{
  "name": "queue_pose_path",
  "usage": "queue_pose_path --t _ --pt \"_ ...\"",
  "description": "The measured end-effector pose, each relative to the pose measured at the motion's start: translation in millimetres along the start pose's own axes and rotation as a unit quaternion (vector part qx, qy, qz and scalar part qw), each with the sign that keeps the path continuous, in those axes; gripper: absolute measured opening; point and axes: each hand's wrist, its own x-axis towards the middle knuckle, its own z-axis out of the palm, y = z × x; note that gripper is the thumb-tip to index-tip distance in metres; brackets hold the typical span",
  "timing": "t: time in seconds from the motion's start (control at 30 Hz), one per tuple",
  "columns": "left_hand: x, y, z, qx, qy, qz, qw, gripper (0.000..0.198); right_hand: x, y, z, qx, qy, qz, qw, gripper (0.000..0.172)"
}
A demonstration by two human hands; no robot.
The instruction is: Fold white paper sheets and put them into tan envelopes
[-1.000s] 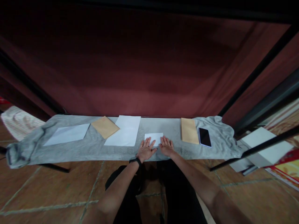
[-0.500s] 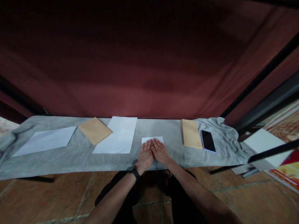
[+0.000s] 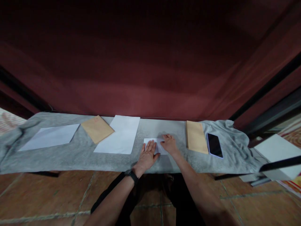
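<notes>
A small folded white paper (image 3: 152,142) lies on the grey cloth (image 3: 77,153) over a low bench in front of me. My left hand (image 3: 147,155), with a black band on its wrist, lies flat on the paper's near left part, fingers stretched out. My right hand (image 3: 169,144) rests on the paper's right edge with its fingers curled down onto it. Both hands press on the paper; neither lifts it.
A large white sheet (image 3: 121,139), a tan envelope (image 3: 97,128) and another white sheet (image 3: 50,137) lie to the left. A second tan envelope (image 3: 196,137) and a dark phone (image 3: 214,144) lie to the right. A white box (image 3: 277,153) sits far right. Tiled floor (image 3: 47,194) is below, a red curtain behind.
My hands were side by side at the paper's middle. The right hand has slid to the paper's right edge, and the left has stayed flat on its near left.
</notes>
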Motion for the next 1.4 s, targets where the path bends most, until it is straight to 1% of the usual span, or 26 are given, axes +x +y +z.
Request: queue_pose_path --t 0.1,0.23,0.37,0.47,0.53,0.6,0.7,0.8,0.87,0.93,1.07,1.17,1.27,1.4 --pt "-0.3 3.1 -0.2 0.006 -0.013 -0.011 1.000 0.064 6.9 0.6 -6.3 0.011 -0.013 0.027 0.999 0.037" --pt "-0.4 5.5 1.6 0.016 -0.016 -0.017 1.000 0.062 14.0 6.2 -6.4 0.032 -0.031 0.035 0.998 0.030" --pt "-2.3 9.0 1.4 0.021 -0.024 -0.019 0.999 0.059 21.2 11.5 -2.5 0.059 -0.043 0.017 0.997 0.022" --pt "-3.3 12.5 0.3 0.026 -0.027 -0.026 0.999 0.058 29.0 12.4 -0.6 0.080 -0.053 -0.006 0.995 0.021" --pt "-1.5 12.8 -0.7 0.025 -0.022 -0.025 0.999 0.059 36.6 12.3 0.2 0.097 -0.040 -0.011 0.994 0.022" --pt "4.0 10.2 -2.7 0.026 -0.015 -0.022 0.999 0.061 45.2 12.7 1.4 0.116 -0.016 -0.001 0.993 0.023" --pt "20.0 2.2 -8.2 0.032 0.000 -0.029 0.999 0.060 56.5 15.0 4.8 0.143 0.027 0.030 0.989 0.026" --pt "40.2 -4.5 -11.8 0.031 0.018 -0.035 0.999 0.059 64.1 17.4 8.9 0.155 0.052 0.041 0.986 0.029" --pt "51.1 -4.6 -9.8 0.022 0.018 -0.039 0.999 0.059 67.7 17.7 11.4 0.153 0.054 0.037 0.986 0.029" --pt "57.8 -0.5 -3.8 0.013 0.021 -0.050 0.998 0.059 70.2 16.9 14.1 0.151 0.056 0.033 0.986 0.029" --pt "61.2 12.2 10.7 0.007 0.038 -0.058 0.998 0.061 69.2 13.9 21.7 0.144 0.067 0.032 0.987 0.032" --pt "61.3 16.8 15.9 0.002 0.039 -0.051 0.998 0.061 64.6 12.8 27.4 0.139 0.080 0.031 0.987 0.034" --pt "59.9 15.9 15.7 0.000 0.043 -0.040 0.998 0.060 61.6 13.9 28.3 0.145 0.097 0.014 0.985 0.035" --pt "56.5 12.6 10.2 0.006 0.043 -0.020 0.999 0.059 61.3 13.2 22.6 0.142 0.119 0.006 0.983 0.040"
